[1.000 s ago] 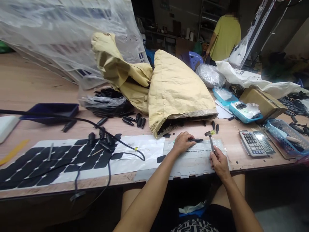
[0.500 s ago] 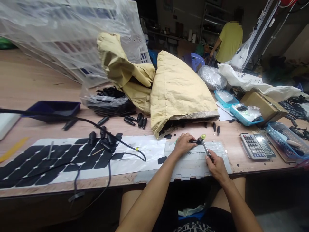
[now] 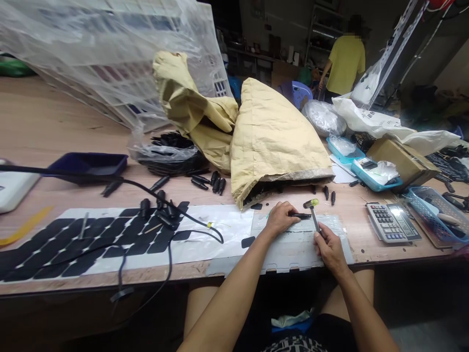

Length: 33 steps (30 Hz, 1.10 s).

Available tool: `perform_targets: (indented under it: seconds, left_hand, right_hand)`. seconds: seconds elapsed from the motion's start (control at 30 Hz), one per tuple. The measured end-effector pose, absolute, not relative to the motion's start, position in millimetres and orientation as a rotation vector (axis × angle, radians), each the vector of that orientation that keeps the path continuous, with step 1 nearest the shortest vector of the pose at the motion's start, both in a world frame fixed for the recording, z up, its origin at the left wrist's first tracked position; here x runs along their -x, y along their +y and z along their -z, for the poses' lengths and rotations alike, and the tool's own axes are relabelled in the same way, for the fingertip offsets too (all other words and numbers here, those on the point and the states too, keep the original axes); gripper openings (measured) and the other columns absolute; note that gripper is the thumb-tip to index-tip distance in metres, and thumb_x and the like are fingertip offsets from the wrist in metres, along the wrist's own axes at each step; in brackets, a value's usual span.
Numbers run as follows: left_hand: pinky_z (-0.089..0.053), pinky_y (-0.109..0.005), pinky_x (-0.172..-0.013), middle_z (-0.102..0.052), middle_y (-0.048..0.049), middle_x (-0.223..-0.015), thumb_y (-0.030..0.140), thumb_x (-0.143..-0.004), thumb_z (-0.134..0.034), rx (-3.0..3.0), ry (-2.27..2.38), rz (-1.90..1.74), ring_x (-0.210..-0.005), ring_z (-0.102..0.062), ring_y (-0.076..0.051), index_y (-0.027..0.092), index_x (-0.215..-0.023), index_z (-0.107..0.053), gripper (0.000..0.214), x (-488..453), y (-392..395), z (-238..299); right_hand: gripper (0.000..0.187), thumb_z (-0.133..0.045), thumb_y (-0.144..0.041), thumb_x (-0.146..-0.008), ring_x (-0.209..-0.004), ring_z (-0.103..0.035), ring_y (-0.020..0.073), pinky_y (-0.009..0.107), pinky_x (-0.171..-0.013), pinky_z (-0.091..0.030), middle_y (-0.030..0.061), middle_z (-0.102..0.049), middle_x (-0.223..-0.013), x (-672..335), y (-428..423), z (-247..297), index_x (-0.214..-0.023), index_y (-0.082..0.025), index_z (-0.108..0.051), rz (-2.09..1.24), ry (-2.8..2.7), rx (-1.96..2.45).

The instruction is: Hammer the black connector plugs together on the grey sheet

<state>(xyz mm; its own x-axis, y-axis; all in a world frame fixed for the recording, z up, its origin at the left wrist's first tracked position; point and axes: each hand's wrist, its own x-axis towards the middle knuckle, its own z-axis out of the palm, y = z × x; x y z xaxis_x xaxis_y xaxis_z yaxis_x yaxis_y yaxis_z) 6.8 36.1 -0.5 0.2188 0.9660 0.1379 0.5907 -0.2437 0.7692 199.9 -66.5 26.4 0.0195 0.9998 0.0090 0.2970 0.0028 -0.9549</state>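
My left hand (image 3: pixel 281 219) lies low over the grey mat (image 3: pixel 289 252), its fingers closed on a slim black part (image 3: pixel 302 215) whose tip points right. My right hand (image 3: pixel 330 244) grips the handle of a small hammer (image 3: pixel 314 215) with a yellow-green end on its head. The hammer head is just above and right of the black part's tip; a small gap seems to separate them. Several black cylindrical parts (image 3: pixel 219 184) lie beyond the left hand, near the mouth of a big tan sack (image 3: pixel 278 137).
A calculator (image 3: pixel 390 222) and a blue basket (image 3: pixel 436 215) stand at right. At left are a sheet with black stickers (image 3: pixel 110 234), a dark cable (image 3: pixel 194 217) and a purple tray (image 3: pixel 86 166). A person in a yellow shirt (image 3: pixel 346 63) stands in the background.
The hammer head has lifted off the black part and turned, now sitting slightly farther away. My left hand keeps its hold. The view has shifted slightly.
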Motion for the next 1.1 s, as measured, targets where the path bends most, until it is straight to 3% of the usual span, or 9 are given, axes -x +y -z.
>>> perform_targets:
  seconds: [0.23,0.4,0.47,0.57,0.63,0.77,0.83,1.0,1.1]
  left_hand:
    - [-0.044,-0.034,-0.084,-0.066,-0.0011,-0.086,0.030,-0.073,-0.075,-1.863,1.426,-0.898,-0.093,-0.056,-0.022,0.023,-0.082,-0.070,0.012,-4,28,-10]
    - [-0.046,-0.033,-0.083,-0.068,-0.0040,-0.093,0.040,-0.084,-0.064,-1.858,1.123,-0.988,-0.091,-0.059,-0.021,0.024,-0.094,-0.068,0.019,0,-63,-32]
    - [-0.047,-0.029,-0.077,-0.069,-0.0029,-0.087,0.044,-0.087,-0.061,-1.900,0.903,-0.772,-0.081,-0.061,-0.018,0.026,-0.098,-0.068,0.023,-2,-108,-28]
    - [-0.046,-0.027,-0.069,-0.067,-0.0004,-0.073,0.044,-0.087,-0.058,-1.904,1.003,-0.444,-0.069,-0.062,-0.017,0.027,-0.096,-0.070,0.022,-8,-151,2]
    - [-0.047,-0.029,-0.072,-0.070,-0.0016,-0.076,0.042,-0.088,-0.054,-1.850,1.204,-0.253,-0.074,-0.066,-0.020,0.027,-0.100,-0.070,0.024,-13,-160,31]
    - [-0.047,-0.038,-0.092,-0.070,-0.0089,-0.111,0.033,-0.086,-0.054,-1.793,1.417,-0.053,-0.109,-0.064,-0.028,0.026,-0.120,-0.064,0.037,-19,-155,61]
    - [-0.047,-0.038,-0.091,-0.071,-0.0097,-0.110,0.031,-0.082,-0.059,-1.809,1.345,-0.045,-0.107,-0.064,-0.029,0.025,-0.125,-0.062,0.044,-20,-152,49]
    - [-0.045,-0.022,-0.062,-0.071,-0.0004,-0.080,0.046,-0.082,-0.063,-1.704,0.704,-0.168,-0.070,-0.064,-0.016,0.024,-0.107,-0.072,0.035,-26,-114,-28]
    - [-0.041,-0.023,-0.059,-0.067,-0.0001,-0.074,0.044,-0.085,-0.058,-1.752,0.889,-0.491,-0.066,-0.058,-0.014,0.020,-0.097,-0.073,0.031,-47,-52,-54]
  right_hand:
    - [0.047,-0.065,-0.046,-0.081,-0.042,-0.046,0.0081,0.019,-0.034,-0.037,-0.0054,-0.056,-0.065,-211,-59,-26,-0.116,-0.016,-0.058,-1.105,-0.991,1.297]
    - [0.046,-0.067,-0.042,-0.080,-0.041,-0.046,0.0074,0.018,-0.033,-0.037,-0.0061,-0.057,-0.064,-213,-58,-27,-0.116,-0.016,-0.058,-1.137,-0.918,1.228]
    - [0.045,-0.067,-0.042,-0.080,-0.041,-0.046,0.0073,0.018,-0.033,-0.037,-0.0060,-0.057,-0.064,-212,-58,-26,-0.115,-0.016,-0.059,-1.139,-0.940,1.221]
    - [0.042,-0.065,-0.042,-0.082,-0.041,-0.046,0.0073,0.018,-0.034,-0.037,-0.0056,-0.057,-0.065,-211,-58,-26,-0.115,-0.015,-0.059,-1.148,-0.974,1.230]
    - [0.041,-0.064,-0.041,-0.083,-0.042,-0.046,0.0073,0.019,-0.035,-0.038,-0.0052,-0.057,-0.067,-211,-59,-27,-0.115,-0.015,-0.059,-1.146,-0.985,1.236]
    - [0.042,-0.064,-0.042,-0.083,-0.042,-0.046,0.0077,0.019,-0.035,-0.037,-0.0053,-0.057,-0.066,-210,-61,-27,-0.116,-0.016,-0.059,-1.125,-0.971,1.229]
    - [0.041,-0.064,-0.041,-0.083,-0.042,-0.045,0.0076,0.019,-0.035,-0.037,-0.0055,-0.056,-0.065,-208,-63,-27,-0.116,-0.016,-0.058,-1.106,-0.941,1.210]
    - [0.041,-0.060,-0.040,-0.086,-0.042,-0.044,0.0074,0.020,-0.038,-0.037,-0.0056,-0.054,-0.067,-203,-68,-25,-0.121,-0.018,-0.057,-0.956,-0.869,1.183]
    - [0.043,-0.055,-0.040,-0.089,-0.044,-0.045,0.0077,0.020,-0.041,-0.038,-0.0050,-0.052,-0.070,-201,-70,-24,-0.126,-0.019,-0.054,-0.854,-0.829,1.191]
